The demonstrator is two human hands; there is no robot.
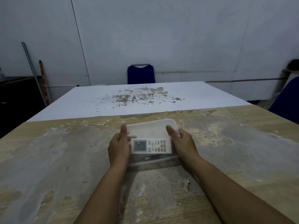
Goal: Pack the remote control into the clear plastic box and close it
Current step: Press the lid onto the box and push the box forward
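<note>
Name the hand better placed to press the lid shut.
Neither clearly: left hand and right hand each grip an end of the lid, thumbs on top, above the remote. Probably both.

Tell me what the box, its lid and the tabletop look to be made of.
Box: clear, glossy plastic; the table shows through its wall. Lid: frosted, translucent white plastic, matte. Tabletop: probably wood or plywood; tan grain shows where a grey coating has worn off in patches.

Dim, bluish, soft, wide-angle-bowed edges.
</note>
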